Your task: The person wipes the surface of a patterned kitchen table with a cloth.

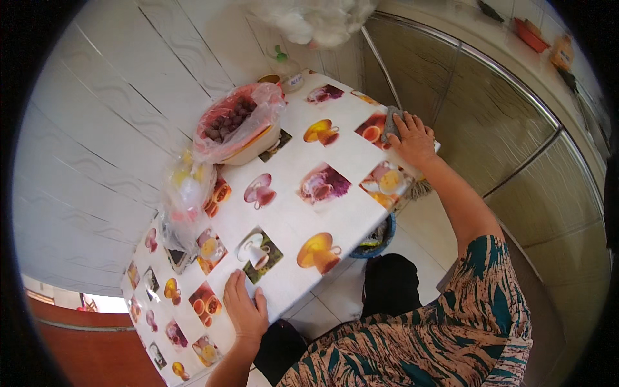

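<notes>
My right hand (414, 138) lies on the far right corner of the table, its fingers pressed over a grey cloth (391, 124). Part of that cloth is hidden beneath the fingers. Resting on the near edge of the same table, my left hand (246, 306) is open and flat, with nothing seen in it. Under both hands spreads a white tablecloth (284, 216) printed with cups, saucers and fruit.
Against the wall stand a bowl (248, 149) lined with a plastic bag of dark grapes (229, 121), clear plastic bags (187, 193) and a green-topped bottle (291, 74). Below the near edge is a blue bin (385, 240). Glass-fronted cabinets (516, 135) curve along the right.
</notes>
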A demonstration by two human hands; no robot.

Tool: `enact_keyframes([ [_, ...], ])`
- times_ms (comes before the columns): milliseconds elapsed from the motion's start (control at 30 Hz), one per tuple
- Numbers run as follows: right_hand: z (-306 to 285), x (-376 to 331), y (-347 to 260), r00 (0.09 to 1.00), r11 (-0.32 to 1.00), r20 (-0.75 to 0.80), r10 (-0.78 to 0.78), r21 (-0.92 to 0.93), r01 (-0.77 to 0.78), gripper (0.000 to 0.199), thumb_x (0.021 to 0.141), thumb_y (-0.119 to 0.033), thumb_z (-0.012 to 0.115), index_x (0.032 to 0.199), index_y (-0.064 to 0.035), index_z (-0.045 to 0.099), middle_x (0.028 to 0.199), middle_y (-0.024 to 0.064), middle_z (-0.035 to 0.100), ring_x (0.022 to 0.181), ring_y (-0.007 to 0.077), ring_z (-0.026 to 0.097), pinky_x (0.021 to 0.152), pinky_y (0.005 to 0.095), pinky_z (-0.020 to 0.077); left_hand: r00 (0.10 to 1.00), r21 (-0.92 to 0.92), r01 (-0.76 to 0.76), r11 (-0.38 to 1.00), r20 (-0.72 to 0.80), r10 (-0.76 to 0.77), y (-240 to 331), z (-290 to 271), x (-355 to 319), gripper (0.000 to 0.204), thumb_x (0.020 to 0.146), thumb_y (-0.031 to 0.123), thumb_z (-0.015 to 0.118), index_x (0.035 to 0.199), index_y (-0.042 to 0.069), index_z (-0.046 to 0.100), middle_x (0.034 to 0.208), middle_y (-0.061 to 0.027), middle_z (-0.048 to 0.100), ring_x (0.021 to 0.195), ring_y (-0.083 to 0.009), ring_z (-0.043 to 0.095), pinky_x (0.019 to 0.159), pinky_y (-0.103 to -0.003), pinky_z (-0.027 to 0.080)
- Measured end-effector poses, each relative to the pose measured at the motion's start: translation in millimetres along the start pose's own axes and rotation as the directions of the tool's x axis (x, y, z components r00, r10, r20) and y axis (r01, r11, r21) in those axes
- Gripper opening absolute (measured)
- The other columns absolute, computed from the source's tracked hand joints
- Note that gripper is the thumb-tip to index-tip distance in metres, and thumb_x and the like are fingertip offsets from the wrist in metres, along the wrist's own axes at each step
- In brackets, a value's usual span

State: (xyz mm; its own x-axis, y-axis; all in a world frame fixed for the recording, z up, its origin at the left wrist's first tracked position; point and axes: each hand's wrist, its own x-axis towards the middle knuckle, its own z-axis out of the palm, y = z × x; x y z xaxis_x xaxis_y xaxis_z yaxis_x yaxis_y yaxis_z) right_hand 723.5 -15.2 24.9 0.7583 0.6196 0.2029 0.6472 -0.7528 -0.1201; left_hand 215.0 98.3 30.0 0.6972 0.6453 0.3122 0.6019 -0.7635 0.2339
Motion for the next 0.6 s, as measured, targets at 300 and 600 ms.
enact_keyframes([
  [300, 46.0, 106.1, -62.9, 0.979, 0.979, -0.016, -0.203, -0.005, 0.202, 0.067, 0.094, -0.056, 0.036, 0.150, -0.0179, 0.034, 0.156, 0.0133, 0.028, 0.144, 0.0332, 0.023, 0.113, 0.0516, 0.0210, 0.994, -0.039, 0.030, 0.999, 0.104, -0.026, 0.6, -9.9, 5.9, 0.054, 0.082, 0.017, 0.057, 0.125, -0.012, 0.044, 0.130, -0.0286, 0.045, 0.119, -0.0451, 0.044, 0.103, -0.052, 0.031],
  [600, 67.7, 192.2, -122.8, 0.953, 0.953, -0.002, -0.303, 0.002, 0.303, 0.068, 0.094, -0.053, 0.036, 0.149, -0.0140, 0.034, 0.155, 0.0141, 0.030, 0.143, 0.0330, 0.024, 0.112, 0.0524, 0.0224, 0.986, -0.013, 0.085, 0.996, 0.144, -0.082, 12.2, -13.3, 15.3, 0.050, 0.088, 0.018, 0.054, 0.129, -0.009, 0.045, 0.131, -0.0297, 0.045, 0.120, -0.0456, 0.043, 0.104, -0.054, 0.032],
])
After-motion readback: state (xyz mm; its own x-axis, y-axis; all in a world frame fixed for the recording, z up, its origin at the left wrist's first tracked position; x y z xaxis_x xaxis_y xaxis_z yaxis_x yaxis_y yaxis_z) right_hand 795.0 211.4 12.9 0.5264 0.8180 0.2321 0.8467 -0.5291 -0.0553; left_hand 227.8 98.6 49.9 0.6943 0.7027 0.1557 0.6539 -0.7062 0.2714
